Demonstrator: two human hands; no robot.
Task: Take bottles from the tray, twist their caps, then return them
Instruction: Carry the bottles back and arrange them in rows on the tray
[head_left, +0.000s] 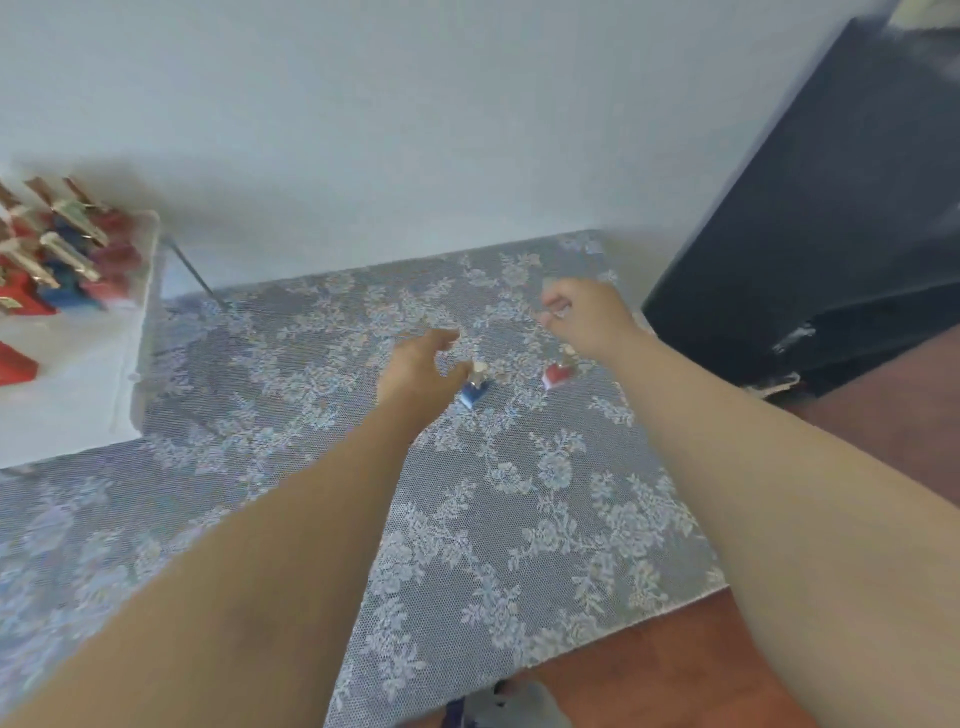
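We reach both bare arms out over a worktop (467, 519) covered in grey-blue floral lace. Two small bottles stand on it between our hands: a blue glass bottle with a pale cap (474, 391) and, just to its right, a red glass bottle with a pale cap (557, 373). Each stands upright, long axis vertical, cap uppermost. Our left hand (415, 371) hovers just beside the blue bottle, fingers curled and spread, gripping nothing; whether a fingertip touches the cap we cannot tell through the blur. Our right hand (584, 312) hangs above and behind the red bottle, fingers loosely curled, thumb and forefinger close together; whether they pinch anything we cannot tell. At the far left edge, well apart from the hands, a white tray (78, 374) carries a cluster of more red and blue bottles with gold-toned caps (67, 254), which appear tilted toward the wide-angle frame's edge. No writing on any bottle is legible. A dark cabinet (831, 208) stands at the right, beside a white wall (415, 104).
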